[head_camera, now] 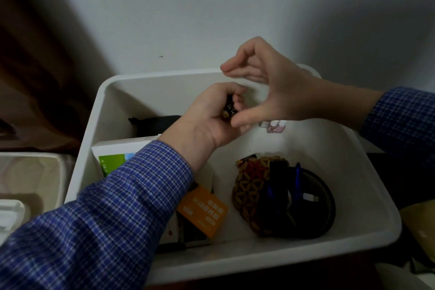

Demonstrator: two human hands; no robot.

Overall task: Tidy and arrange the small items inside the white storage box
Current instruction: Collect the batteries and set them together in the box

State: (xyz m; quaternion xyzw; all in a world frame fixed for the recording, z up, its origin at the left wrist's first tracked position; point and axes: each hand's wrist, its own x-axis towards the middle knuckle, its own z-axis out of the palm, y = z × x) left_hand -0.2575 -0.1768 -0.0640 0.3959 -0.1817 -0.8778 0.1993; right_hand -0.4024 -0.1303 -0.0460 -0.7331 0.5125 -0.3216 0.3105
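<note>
the white storage box (103, 106) sat smooth and round-cornered against the wall. at its left leaned a white carton (117, 150) with a green panel, a soft black pouch (155, 122) behind it. the left hand (211, 117), in a blue checked sleeve (113, 205), was curled tight around a small dark glossy item (227, 110), its long axis running roughly toward the far wall; too small to name. an orange card (203, 209) lay flat near the front wall. a clear pinkish piece (274, 126) sat on the floor past the hands. right of centre lay a coiled woven band (249, 186) with a petal pattern, beside black coils (315, 205). the right hand (277, 89) hovered open, fingers (233, 68) arched, thumb touching the dark item.
</note>
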